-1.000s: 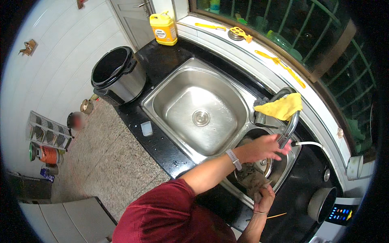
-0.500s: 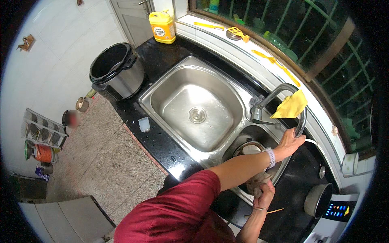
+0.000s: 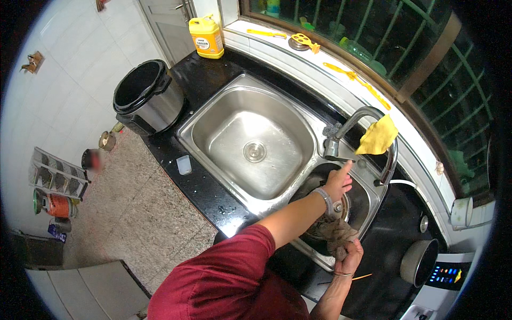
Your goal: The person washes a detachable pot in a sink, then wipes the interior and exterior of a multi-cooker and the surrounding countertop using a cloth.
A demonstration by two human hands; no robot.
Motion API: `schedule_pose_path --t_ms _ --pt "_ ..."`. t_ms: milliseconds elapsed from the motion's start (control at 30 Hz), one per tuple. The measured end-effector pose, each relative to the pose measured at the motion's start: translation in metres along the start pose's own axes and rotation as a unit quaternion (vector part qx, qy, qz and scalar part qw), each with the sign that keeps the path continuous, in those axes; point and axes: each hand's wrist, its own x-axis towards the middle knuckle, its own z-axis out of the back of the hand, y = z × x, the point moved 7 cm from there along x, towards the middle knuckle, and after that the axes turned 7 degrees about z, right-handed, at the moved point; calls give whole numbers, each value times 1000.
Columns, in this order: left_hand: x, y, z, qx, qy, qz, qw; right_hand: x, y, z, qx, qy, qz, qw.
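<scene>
A wrung-looking grey-brown cloth (image 3: pixel 340 234) hangs over the near right edge of the small sink basin (image 3: pixel 365 205), gripped at its lower end by the right hand (image 3: pixel 349 257), whose fingers are closed around it. Below the cloth, inside the basin, sits a round shiny metal piece (image 3: pixel 338 207), partly covered by the left arm. The left hand (image 3: pixel 338 184) is loosely open above the basin with its index finger stretched toward the tip of the black tap lever (image 3: pixel 337 159); whether it touches is hard to tell. A yellow cloth (image 3: pixel 378 136) drapes over the curved tap (image 3: pixel 349 124), with a dark grey scourer (image 3: pixel 330 129) beside the tap's base. To the left lies the large steel basin (image 3: pixel 229 133). On the black counter (image 3: pixel 400 213) around the sink stand a small translucent container (image 3: pixel 184 165), an electric cooker (image 3: pixel 160 109) without its lid, a yellow jug (image 3: pixel 207 37) and, at right, a metal pot (image 3: pixel 418 264).
</scene>
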Motion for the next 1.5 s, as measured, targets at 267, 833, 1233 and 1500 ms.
schedule_pose_path --t_ms 267,833,1233,1500 --pt "62 3 -46 -260 45 38 964 4 11 17 -20 -26 15 999" --pt "178 20 11 53 127 -201 970 16 1 3 -38 -25 -4 999" --pt "-80 64 -23 80 157 187 966 124 -2 -25 -214 -39 152 964" --pt "-32 39 -32 12 156 81 984 82 1 -73 -398 29 286 871"
